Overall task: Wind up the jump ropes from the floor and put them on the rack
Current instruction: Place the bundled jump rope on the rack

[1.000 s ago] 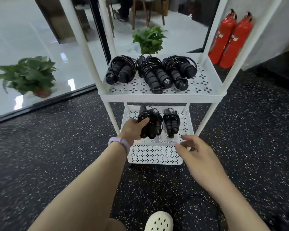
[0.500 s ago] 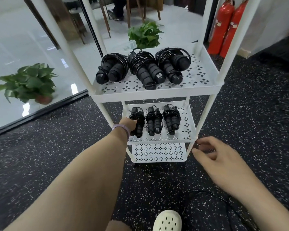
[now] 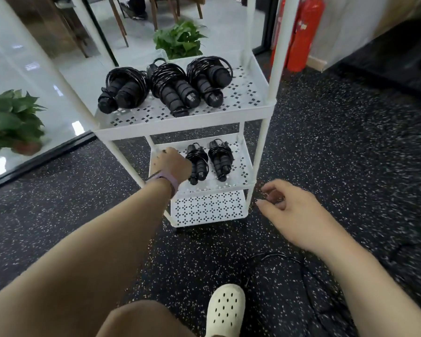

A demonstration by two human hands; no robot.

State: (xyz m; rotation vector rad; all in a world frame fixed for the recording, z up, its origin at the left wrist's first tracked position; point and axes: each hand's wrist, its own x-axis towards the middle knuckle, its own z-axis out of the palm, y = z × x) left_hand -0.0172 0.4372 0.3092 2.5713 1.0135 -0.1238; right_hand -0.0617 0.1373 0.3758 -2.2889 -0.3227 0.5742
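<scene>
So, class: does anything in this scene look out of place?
Yes: an unwound jump rope lies loose on the floor near the shoe, while the others sit coiled on the rack.

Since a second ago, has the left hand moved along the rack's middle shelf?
Yes. The left hand has slid toward the middle shelf's left end, away from the two wound jump ropes lying there.

Rack (image 3: 272, 69) stands on the floor (image 3: 350, 154); three wound ropes (image 3: 173, 90) side by side on its upper shelf; two wound ropes (image 3: 208, 160) on middle shelf, left hand (image 3: 171, 164) just left of them; loose rope (image 3: 299, 263) on floor before rack; plant (image 3: 180, 40) behind.
</scene>
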